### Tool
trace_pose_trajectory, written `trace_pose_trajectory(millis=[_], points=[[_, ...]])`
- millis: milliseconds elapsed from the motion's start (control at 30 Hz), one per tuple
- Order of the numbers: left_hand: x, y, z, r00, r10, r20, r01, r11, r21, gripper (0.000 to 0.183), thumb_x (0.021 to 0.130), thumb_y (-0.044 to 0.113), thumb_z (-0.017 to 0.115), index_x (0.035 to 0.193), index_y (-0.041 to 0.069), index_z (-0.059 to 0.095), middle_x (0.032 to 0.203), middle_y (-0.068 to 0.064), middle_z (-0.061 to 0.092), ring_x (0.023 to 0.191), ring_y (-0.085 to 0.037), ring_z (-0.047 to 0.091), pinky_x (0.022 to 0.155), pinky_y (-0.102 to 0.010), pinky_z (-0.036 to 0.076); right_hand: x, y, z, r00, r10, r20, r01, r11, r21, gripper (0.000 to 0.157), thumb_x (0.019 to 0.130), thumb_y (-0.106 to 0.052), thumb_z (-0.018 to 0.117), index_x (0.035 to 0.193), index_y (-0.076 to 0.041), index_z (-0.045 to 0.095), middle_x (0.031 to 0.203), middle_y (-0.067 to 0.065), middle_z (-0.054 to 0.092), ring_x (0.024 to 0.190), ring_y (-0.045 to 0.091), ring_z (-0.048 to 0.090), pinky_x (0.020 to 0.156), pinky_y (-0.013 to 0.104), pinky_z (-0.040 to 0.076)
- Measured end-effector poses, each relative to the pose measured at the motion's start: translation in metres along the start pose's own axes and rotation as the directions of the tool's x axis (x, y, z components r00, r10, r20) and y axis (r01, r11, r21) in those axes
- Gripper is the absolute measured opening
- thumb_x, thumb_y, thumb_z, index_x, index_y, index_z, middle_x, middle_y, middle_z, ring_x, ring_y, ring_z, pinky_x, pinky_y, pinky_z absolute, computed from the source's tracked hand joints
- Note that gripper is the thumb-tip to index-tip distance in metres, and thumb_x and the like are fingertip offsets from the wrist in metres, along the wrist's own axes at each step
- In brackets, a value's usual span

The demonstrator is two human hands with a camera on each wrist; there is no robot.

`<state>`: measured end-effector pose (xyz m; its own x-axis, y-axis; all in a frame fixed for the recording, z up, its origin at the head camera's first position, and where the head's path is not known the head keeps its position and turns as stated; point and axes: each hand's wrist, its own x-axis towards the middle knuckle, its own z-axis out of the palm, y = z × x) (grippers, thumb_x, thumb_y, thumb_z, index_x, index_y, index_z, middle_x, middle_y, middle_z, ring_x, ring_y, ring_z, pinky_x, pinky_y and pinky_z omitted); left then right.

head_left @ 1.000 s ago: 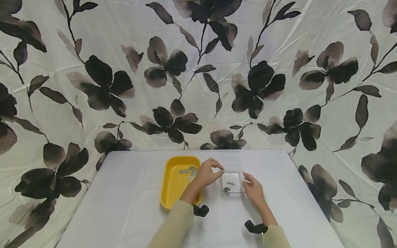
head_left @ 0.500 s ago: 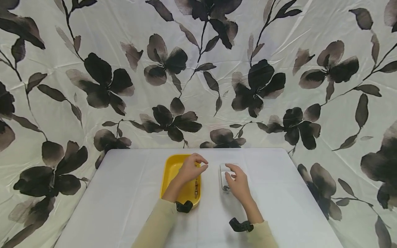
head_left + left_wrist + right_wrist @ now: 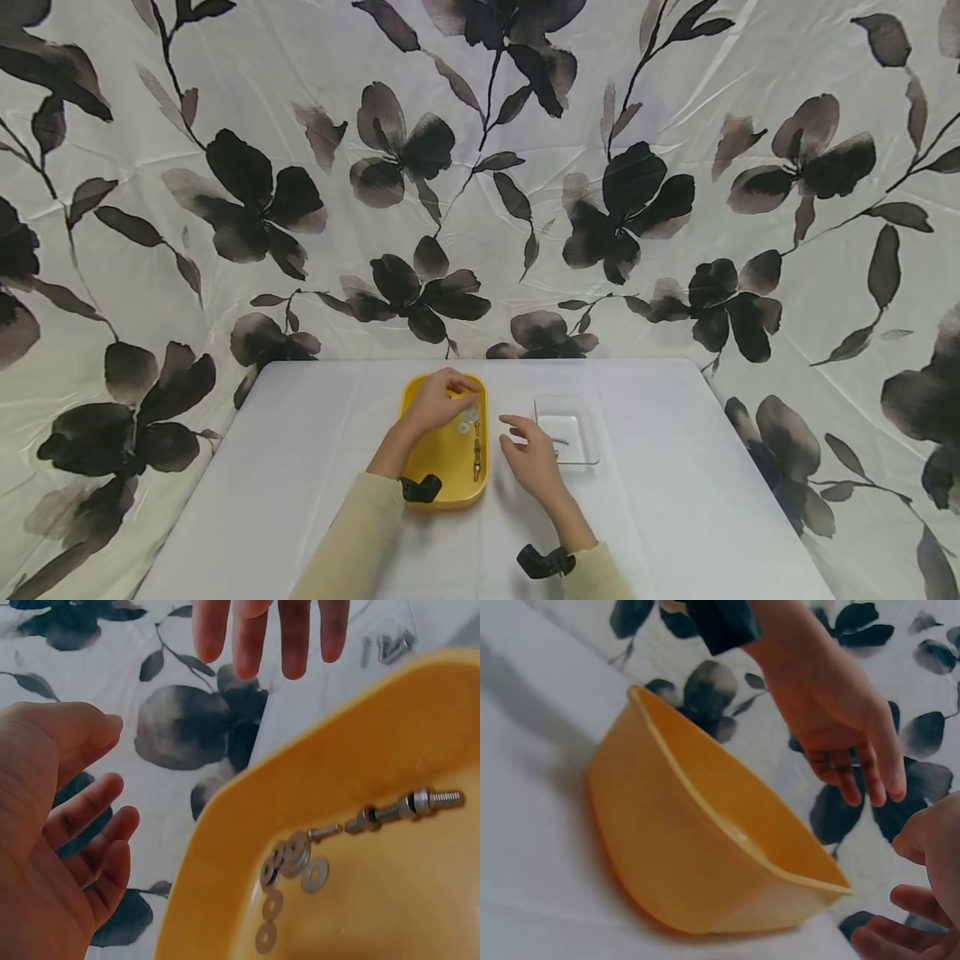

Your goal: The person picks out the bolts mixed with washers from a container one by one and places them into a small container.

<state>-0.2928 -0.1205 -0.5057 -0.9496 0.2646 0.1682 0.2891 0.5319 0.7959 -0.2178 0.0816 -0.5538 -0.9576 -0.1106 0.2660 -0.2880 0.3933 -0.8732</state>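
My left hand (image 3: 438, 402) hovers over the far part of a yellow tray (image 3: 442, 492), its fingers loosely bent with nothing seen between them. In the tray lie several flat washers (image 3: 296, 855) and a row of metal bolts (image 3: 405, 808) with rings on their shanks. To the right of the tray my right hand (image 3: 528, 454) hangs above the table, fingers relaxed and no object visible in them. It partly covers a clear square box (image 3: 585, 460) from this angle. A small bolt (image 3: 560, 441) shows inside that box; others are hidden by the hand.
A white table (image 3: 262, 483) carries the tray and the box. Behind it hangs a floral cloth (image 3: 480, 192). Each wrist wears a black camera, such as the left wrist camera (image 3: 422, 489). The tray's raised wall (image 3: 675, 840) stands between the hands.
Both hands have moved left: the left hand from near the clear box to over the yellow tray, the right hand from the box's right side to the gap between box and tray.
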Motion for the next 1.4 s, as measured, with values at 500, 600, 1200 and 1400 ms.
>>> trace_pose_trajectory(millis=[500, 600, 1200, 1400], points=[[0.010, -0.045, 0.009, 0.982, -0.010, 0.189, -0.013, 0.992, 0.123, 0.016, 0.087, 0.018, 0.073, 0.099, 0.008, 0.076, 0.095, 0.003, 0.069, 0.082, -0.014, 0.056, 0.077, -0.032, 0.049, -0.015, 0.019, 0.043, 0.980, 0.189, 0.061, -0.196, 0.971, 0.137, 0.039, 0.093, -0.006, 0.060, 0.132, -0.003, 0.058, 0.133, 0.019, 0.055, 0.103, 0.031, 0.063, 0.076, 0.033, 0.055], [0.010, -0.050, 0.014, 0.977, -0.018, 0.212, -0.005, 0.994, 0.109, 0.018, 0.087, 0.014, 0.072, 0.102, 0.006, 0.075, 0.098, -0.001, 0.069, 0.080, -0.016, 0.055, 0.073, -0.033, 0.049, -0.016, 0.020, 0.044, 0.983, 0.171, 0.070, -0.181, 0.964, 0.194, 0.040, 0.093, -0.005, 0.059, 0.133, 0.000, 0.056, 0.132, 0.024, 0.054, 0.100, 0.032, 0.065, 0.072, 0.031, 0.056], [0.021, -0.085, 0.037, 0.945, -0.019, 0.328, -0.024, 0.992, 0.127, 0.022, 0.081, 0.005, 0.075, 0.101, 0.014, 0.074, 0.101, 0.000, 0.069, 0.086, -0.016, 0.056, 0.080, -0.034, 0.048, -0.020, -0.005, 0.029, 0.964, 0.206, 0.167, -0.252, 0.907, 0.337, 0.041, 0.095, -0.004, 0.056, 0.135, 0.004, 0.052, 0.133, 0.030, 0.050, 0.110, 0.042, 0.059, 0.076, 0.041, 0.056], [0.027, -0.093, 0.045, 0.947, 0.020, 0.322, -0.086, 0.977, 0.193, 0.017, 0.078, 0.010, 0.078, 0.091, 0.021, 0.076, 0.096, 0.008, 0.063, 0.089, -0.014, 0.052, 0.084, -0.034, 0.044, -0.019, -0.005, 0.025, 0.965, 0.210, 0.158, -0.252, 0.910, 0.329, 0.042, 0.095, -0.005, 0.056, 0.136, 0.004, 0.051, 0.131, 0.029, 0.052, 0.109, 0.041, 0.059, 0.075, 0.039, 0.056]])
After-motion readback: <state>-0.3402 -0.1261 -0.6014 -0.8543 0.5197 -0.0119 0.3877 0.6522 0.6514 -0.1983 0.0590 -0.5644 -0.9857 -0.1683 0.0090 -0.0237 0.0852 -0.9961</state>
